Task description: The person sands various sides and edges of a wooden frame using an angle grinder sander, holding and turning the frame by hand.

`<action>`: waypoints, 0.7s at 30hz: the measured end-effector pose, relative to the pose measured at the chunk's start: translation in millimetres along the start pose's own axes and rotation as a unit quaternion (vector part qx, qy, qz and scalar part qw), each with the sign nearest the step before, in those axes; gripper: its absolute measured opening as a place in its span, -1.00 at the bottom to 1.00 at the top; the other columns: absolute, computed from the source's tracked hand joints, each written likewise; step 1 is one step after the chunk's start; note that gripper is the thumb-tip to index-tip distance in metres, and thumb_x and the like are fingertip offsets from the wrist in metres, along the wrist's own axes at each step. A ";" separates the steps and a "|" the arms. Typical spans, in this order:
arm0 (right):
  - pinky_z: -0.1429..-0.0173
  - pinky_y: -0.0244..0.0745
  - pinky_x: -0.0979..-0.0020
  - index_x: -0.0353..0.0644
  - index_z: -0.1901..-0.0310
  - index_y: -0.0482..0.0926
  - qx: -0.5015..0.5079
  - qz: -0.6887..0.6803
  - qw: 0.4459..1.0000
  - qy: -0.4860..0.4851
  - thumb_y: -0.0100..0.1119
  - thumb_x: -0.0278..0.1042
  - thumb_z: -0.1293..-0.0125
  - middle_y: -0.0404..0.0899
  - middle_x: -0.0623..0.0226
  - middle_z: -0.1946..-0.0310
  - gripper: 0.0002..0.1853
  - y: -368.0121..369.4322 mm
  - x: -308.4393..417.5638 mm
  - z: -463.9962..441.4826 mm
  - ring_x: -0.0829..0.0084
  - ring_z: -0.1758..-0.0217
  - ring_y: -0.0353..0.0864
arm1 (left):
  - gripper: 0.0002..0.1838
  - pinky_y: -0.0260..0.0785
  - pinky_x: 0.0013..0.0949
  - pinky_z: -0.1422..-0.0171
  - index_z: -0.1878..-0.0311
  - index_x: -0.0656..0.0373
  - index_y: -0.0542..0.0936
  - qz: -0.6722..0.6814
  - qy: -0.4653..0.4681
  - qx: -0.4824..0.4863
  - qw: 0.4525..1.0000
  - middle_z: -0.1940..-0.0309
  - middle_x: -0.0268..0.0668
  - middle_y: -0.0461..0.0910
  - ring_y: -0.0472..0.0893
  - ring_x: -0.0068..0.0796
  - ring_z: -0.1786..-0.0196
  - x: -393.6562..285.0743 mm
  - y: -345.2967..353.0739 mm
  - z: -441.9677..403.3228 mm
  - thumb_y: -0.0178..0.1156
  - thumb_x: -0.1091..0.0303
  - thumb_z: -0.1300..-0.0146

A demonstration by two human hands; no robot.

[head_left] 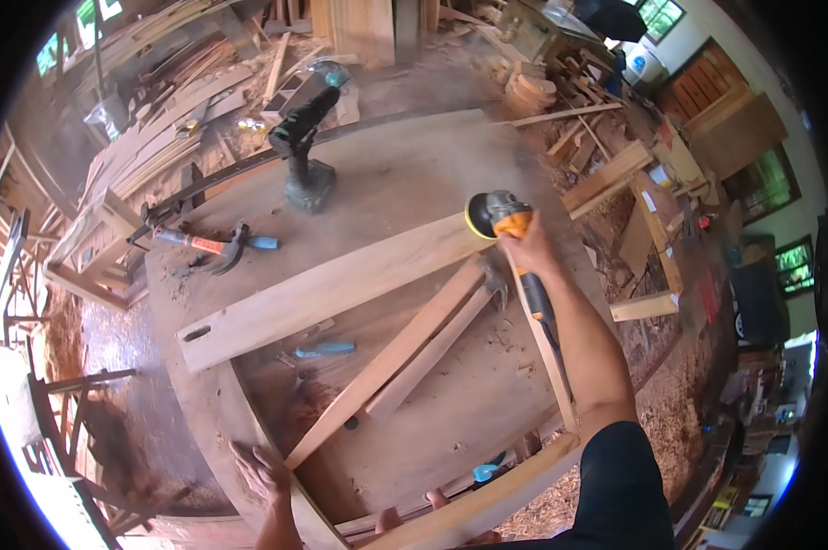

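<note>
My right hand (529, 246) is wrapped around the orange head of an angle grinder (535, 291), whose yellow-rimmed disc (479, 216) is at the right end of a long pale board (340, 286). That board forms the far side of a wooden frame lying on the workbench. At the lower left, my left hand (263, 472) lies with fingers stretched on the frame's left board (235, 417). Two wood strips (400, 357) slant across the frame's inside, with a hammer head (494, 282) by their upper end. Whether the disc touches the wood, I cannot tell.
Beyond the frame, a cordless drill (306, 156) stands on the workbench (405, 165). A claw hammer (217, 246) lies to its left. Inside the frame is a blue-handled tool (325, 349). Dust hangs in the air; offcuts (531, 90) and shavings (657, 412) cover the floor.
</note>
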State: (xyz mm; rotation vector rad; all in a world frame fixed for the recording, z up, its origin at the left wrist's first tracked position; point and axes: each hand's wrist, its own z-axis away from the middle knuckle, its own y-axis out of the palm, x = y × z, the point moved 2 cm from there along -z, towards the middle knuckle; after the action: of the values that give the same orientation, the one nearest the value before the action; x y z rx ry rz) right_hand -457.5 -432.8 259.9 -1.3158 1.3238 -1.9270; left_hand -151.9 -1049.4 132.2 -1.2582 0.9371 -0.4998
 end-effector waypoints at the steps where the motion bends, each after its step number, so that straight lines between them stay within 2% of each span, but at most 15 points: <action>1: -0.27 0.55 -0.01 -0.40 -0.43 0.12 0.005 -0.002 1.000 0.002 0.40 0.01 -0.22 0.62 -0.32 -0.10 -0.05 -1.5 -1.2 0.5 -0.25 -0.17 0.65 | -0.26 0.18 0.11 -0.51 -0.60 0.31 0.13 -0.003 -0.001 0.003 1.000 -0.47 0.24 0.29 0.34 0.30 -0.45 2.8 1.0 -0.6 -0.20 -0.03 -0.56; 4: -0.21 0.57 0.00 -0.37 -0.37 0.14 0.016 -0.013 1.000 0.005 0.41 -0.05 -0.22 0.63 -0.27 -0.06 -0.13 1.0 1.9 9.4 -0.21 -0.15 0.67 | -0.26 0.19 0.12 -0.50 -0.60 0.29 0.15 0.017 -0.062 0.043 0.997 -0.46 0.25 0.30 0.35 0.31 -0.44 -24.0 -20.0 -0.7 -0.19 -0.04 -0.54; 6: -0.16 0.57 0.03 -0.34 -0.29 0.19 0.025 -0.033 0.999 0.003 0.44 -0.12 -0.22 0.63 -0.19 -0.02 -0.21 10.4 16.4 27.7 -0.13 -0.13 0.69 | -0.25 0.20 0.14 -0.49 -0.61 0.26 0.13 0.013 -0.041 0.030 0.999 -0.44 0.25 0.32 0.37 0.33 -0.42 -14.5 -17.2 -2.3 -0.19 -0.04 -0.54; 9: -0.12 0.60 -0.06 -0.24 -0.25 0.20 0.056 -0.009 0.997 -0.053 0.38 -0.01 -0.24 0.66 -0.30 0.04 -0.26 29.7 53.8 65.5 -0.26 -0.08 0.68 | -0.24 0.21 0.15 -0.48 -0.62 0.27 0.09 0.001 -0.060 0.058 0.997 -0.43 0.26 0.34 0.37 0.34 -0.41 -18.1 -18.7 -3.1 -0.19 -0.04 -0.55; 12: -0.09 0.61 -0.09 -0.20 -0.20 0.19 0.100 -0.027 0.989 -0.102 0.38 -0.01 -0.26 0.67 -0.29 0.07 -0.31 63.1 112.1 103.5 -0.28 -0.03 0.69 | -0.25 0.24 0.13 -0.47 -0.62 0.28 0.08 0.010 -0.043 0.058 0.997 -0.40 0.29 0.35 0.38 0.35 -0.40 -5.6 -15.5 -3.9 -0.14 -0.02 -0.54; 14: -0.06 0.61 -0.12 -0.18 -0.20 0.18 0.130 0.009 0.984 -0.120 0.38 -0.01 -0.27 0.68 -0.28 0.11 -0.30 71.1 171.2 136.5 -0.29 0.01 0.70 | -0.25 0.25 0.10 -0.47 -0.61 0.28 0.09 0.051 -0.076 0.085 0.992 -0.39 0.28 0.37 0.40 0.32 -0.39 -15.8 -30.9 -7.3 -0.11 -0.01 -0.53; 16: -0.04 0.60 -0.13 -0.17 -0.19 0.18 0.148 0.014 0.976 -0.159 0.39 -0.01 -0.26 0.68 -0.28 0.12 -0.31 94.1 212.6 162.3 -0.30 0.03 0.69 | -0.24 0.27 0.08 -0.46 -0.60 0.28 0.10 0.042 -0.058 0.064 0.995 -0.38 0.27 0.38 0.42 0.29 -0.37 -7.3 -26.6 -7.4 -0.09 -0.01 -0.52; 21: -0.02 0.61 -0.18 -0.17 -0.22 0.17 0.198 0.045 0.947 -0.249 0.38 0.00 -0.27 0.68 -0.31 0.18 -0.29 145.9 306.5 224.3 -0.33 0.07 0.70 | -0.22 0.25 0.07 -0.48 -0.61 0.24 0.12 0.046 -0.074 0.077 0.993 -0.41 0.18 0.37 0.36 0.16 -0.47 -1.4 -27.5 -10.0 0.01 -0.01 -0.49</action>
State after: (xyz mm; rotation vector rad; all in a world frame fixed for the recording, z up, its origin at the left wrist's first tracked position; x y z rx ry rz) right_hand -414.1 -836.5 286.3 -1.3778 0.6930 -1.5458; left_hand -156.3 -1061.6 158.5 -1.0924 0.8108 -0.3930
